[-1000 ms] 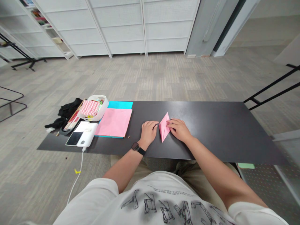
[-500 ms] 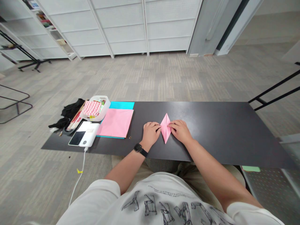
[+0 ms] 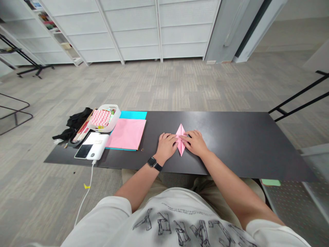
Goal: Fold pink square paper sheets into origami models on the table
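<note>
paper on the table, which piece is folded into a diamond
The folded pink paper between the left hand and right hand; it tapers to points, while the pink sheet and blue sheet farther left have square corners.

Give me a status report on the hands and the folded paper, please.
Left hand and right hand: both touching the folded pink paper, from opposite sides. Paper: diamond-shaped, on the black table. Pink sheet: to the left, apart from both hands.

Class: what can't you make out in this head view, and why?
Head view:
Middle of the pink folded paper: partly covered by left hand and right hand.
Bottom of white box: under zigzag-patterned item.
Print on white device: too small.
Cable's far end: hidden behind shirt.
</note>
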Demonstrator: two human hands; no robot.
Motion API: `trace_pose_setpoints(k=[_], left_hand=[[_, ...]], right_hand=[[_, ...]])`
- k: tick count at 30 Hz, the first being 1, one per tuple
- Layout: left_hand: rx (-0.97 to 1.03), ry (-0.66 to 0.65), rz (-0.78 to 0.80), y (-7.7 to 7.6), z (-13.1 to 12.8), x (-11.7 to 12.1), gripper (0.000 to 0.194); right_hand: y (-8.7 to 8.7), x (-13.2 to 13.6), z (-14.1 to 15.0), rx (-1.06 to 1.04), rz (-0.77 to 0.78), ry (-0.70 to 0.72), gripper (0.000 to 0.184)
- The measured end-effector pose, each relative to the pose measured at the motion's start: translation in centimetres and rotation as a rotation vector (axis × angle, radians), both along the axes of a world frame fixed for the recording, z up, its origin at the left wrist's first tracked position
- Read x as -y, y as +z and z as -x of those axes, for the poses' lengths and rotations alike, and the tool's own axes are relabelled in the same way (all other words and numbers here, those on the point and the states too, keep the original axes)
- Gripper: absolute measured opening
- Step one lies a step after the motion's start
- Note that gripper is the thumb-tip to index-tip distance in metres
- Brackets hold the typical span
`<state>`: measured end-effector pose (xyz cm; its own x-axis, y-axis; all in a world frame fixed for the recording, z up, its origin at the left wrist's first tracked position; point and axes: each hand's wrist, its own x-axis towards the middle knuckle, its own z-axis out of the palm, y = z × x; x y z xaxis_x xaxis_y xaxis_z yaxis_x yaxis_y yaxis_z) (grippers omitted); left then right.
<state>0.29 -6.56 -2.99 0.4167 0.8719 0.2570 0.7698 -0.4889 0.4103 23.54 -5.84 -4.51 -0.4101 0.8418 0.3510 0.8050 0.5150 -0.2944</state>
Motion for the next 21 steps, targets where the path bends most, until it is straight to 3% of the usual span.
trace_pose_setpoints(k=[21], left_hand=[[-0.048,-0.098,0.079,1.3,0.9,3.3,0.064]], right_hand=[[0.2,0.0,0.1,0.014,0.008,0.020,0.033]])
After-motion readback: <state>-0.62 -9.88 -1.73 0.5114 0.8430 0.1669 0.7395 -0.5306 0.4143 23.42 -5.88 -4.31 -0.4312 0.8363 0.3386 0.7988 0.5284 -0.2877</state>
